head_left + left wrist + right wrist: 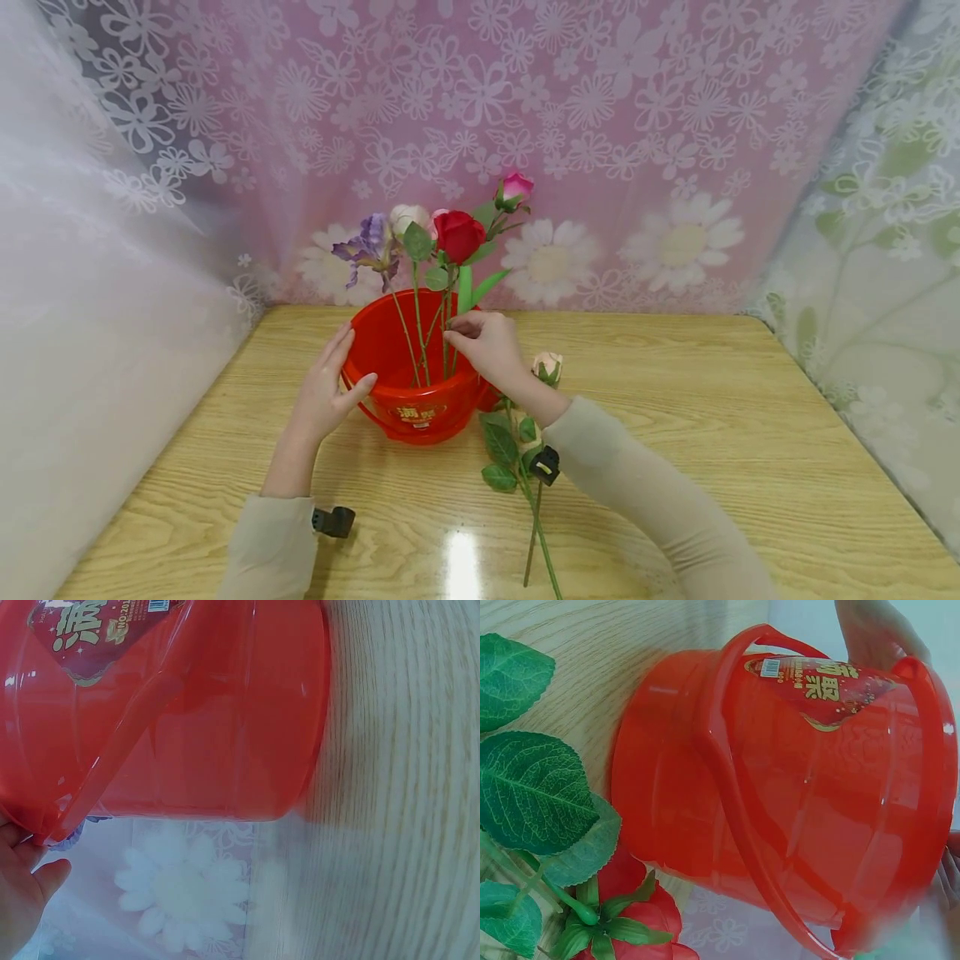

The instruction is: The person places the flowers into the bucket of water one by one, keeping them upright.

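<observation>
A red plastic bucket (420,412) stands on the table, its side filling much of both wrist views. Upright in it are artificial flowers: a purple iris (369,246), a white flower (408,218), a red rose (459,237) and a pink rosebud (514,190). My left hand (324,387) rests on the rim at the left, fingers fairly straight and thumb spread. Over the right rim, my right hand (487,342) pinches a green flower stem (447,321) between thumb and fingers; which bloom it belongs to is hard to tell among the crossing stems.
Right of the bucket, more flowers lie on the wooden table (712,417): a cream rose (548,367) and a red flower (641,919) beside the bucket's base, with green leaves (498,442). The bucket's handle (739,802) hangs down. A pink floral curtain (600,150) hangs behind.
</observation>
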`<state>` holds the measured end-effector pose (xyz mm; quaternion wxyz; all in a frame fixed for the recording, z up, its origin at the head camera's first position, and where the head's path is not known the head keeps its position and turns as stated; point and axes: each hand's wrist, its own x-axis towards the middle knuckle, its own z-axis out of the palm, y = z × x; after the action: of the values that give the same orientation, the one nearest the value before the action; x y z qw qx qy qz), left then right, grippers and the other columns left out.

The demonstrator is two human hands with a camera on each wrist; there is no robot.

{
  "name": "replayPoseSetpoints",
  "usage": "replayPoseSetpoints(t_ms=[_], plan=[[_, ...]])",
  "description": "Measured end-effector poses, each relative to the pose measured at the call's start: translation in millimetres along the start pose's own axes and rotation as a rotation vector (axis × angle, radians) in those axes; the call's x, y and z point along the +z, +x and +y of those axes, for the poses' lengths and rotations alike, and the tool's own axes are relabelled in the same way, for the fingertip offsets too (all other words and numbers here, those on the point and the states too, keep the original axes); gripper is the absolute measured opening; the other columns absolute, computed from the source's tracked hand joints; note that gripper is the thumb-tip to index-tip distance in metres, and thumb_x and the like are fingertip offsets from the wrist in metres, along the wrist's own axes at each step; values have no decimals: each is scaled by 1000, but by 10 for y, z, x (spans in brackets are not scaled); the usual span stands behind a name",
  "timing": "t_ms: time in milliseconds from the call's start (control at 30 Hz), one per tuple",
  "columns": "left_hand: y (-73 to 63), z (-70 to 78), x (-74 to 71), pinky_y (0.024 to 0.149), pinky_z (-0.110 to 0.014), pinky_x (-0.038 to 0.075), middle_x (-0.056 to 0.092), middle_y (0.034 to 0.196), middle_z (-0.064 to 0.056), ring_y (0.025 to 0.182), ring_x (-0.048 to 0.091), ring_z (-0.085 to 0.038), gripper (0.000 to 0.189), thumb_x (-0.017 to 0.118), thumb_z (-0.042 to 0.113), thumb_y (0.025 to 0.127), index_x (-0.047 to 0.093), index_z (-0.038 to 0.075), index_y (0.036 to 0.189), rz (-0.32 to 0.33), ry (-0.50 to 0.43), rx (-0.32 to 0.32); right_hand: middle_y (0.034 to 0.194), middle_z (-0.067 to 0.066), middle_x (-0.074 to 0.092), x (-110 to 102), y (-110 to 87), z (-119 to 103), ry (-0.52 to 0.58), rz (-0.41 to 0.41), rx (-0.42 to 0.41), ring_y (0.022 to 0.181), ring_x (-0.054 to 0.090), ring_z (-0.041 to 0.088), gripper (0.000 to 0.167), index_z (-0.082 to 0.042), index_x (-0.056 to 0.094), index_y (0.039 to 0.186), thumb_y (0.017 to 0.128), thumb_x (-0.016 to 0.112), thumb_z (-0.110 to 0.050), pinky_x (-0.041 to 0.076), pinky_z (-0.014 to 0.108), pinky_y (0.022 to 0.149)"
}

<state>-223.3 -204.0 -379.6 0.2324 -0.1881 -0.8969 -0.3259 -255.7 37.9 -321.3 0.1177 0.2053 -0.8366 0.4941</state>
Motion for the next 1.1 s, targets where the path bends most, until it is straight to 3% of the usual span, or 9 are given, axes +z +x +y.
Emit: replayPoseSetpoints(t_ms=[267,800,1100], plan=[[-2,19,10,96,-54,27,29,139,-17,125,28,-33,70,55,38,83,35,-8,131,21,-8,22,84,7,67,15,-16,-40,-35,-41,-21,75,63,16,17,-1,68,93,80,65,-10,51,24,64],[-5,5,16,94,-55,29,28,140,-17,125,27,-34,70,56,37,83,34,-8,132,10,-14,14,96,11,65,-20,-57,-48,20,-101,16,84,62,20,28,2,63,107,82,63,-9,51,25,69],[-11,-3,10,94,-54,29,27,141,-15,126,27,-33,71,56,37,83,32,-7,133,8,-21,7,95,8,65,-98,-134,-20,52,-80,4,84,62,17,25,-1,64,105,81,63,-10,50,25,71]])
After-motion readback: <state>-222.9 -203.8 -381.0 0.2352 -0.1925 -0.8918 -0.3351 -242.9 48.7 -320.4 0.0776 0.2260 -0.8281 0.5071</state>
